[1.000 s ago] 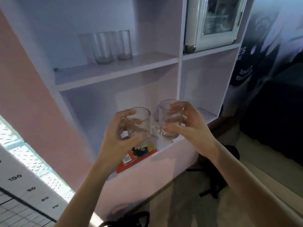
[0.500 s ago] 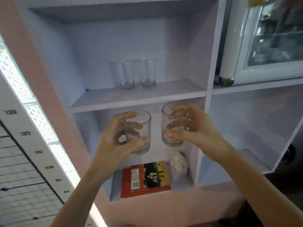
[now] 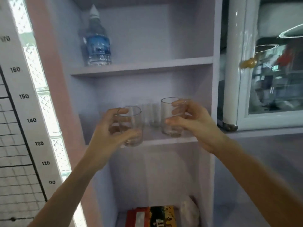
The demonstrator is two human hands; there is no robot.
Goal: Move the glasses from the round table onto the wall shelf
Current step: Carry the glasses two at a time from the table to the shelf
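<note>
My left hand (image 3: 108,135) grips a clear glass (image 3: 133,126), held upright just in front of the edge of the middle wall shelf (image 3: 170,142). My right hand (image 3: 195,123) grips a second clear glass (image 3: 168,118), whose base is over the shelf board at its right part; whether it touches the board is unclear. Further back on the same shelf stand other clear glasses (image 3: 151,117), blurred, between the two held ones.
A water bottle (image 3: 97,40) stands on the shelf above. A red and yellow book (image 3: 152,216) and a white lump (image 3: 188,210) lie in the compartment below. A white glass-door cabinet (image 3: 262,63) sits to the right, a height chart (image 3: 24,112) to the left.
Both hands have risen with their glasses to the level of the middle shelf. The right glass has moved in over the shelf board, and the view has tilted upward.
</note>
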